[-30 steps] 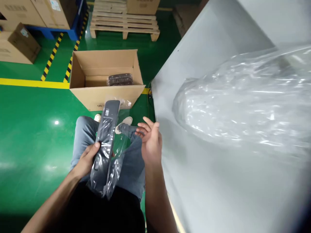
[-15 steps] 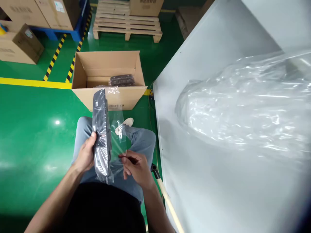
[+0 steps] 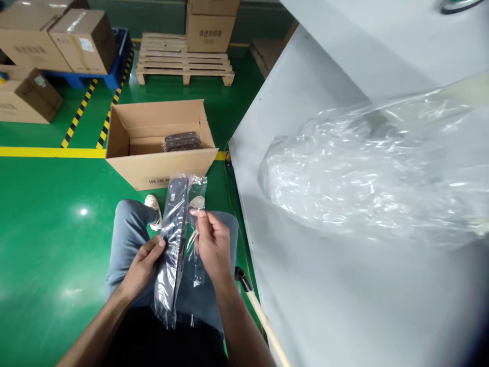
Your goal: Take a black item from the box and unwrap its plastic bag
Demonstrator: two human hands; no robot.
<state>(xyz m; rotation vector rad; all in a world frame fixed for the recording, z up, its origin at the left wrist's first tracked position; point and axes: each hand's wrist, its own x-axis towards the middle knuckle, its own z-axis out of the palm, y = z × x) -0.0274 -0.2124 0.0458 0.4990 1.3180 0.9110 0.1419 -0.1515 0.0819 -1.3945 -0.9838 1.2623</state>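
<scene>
A long dark plastic part [image 3: 172, 229] inside a clear plastic bag stands tilted over my lap, a small pale label near its top end. My left hand [image 3: 143, 265] is closed around its left edge, thumb on the front. On the other side, my right hand [image 3: 212, 242] pinches the loose flap of the clear bag [image 3: 198, 191] that hangs off the part's right edge. Beyond my knees is an open cardboard box [image 3: 160, 168], with several similar bagged dark parts [image 3: 181, 141] lying in its right side.
To my right is a grey-white surface [image 3: 298, 285] bearing a big heap of clear plastic bags [image 3: 344, 178]. A pale pole with a black end [image 3: 260, 311] leans beside it. Behind the box are a wooden pallet [image 3: 185, 63], a blue pallet [image 3: 118, 61] and stacked cartons [image 3: 82, 43].
The bagged part has come lower and tilted to the right. My right hand has moved up along the bag's loose flap. The camera view has shifted, and a shoe now shows on the left.
</scene>
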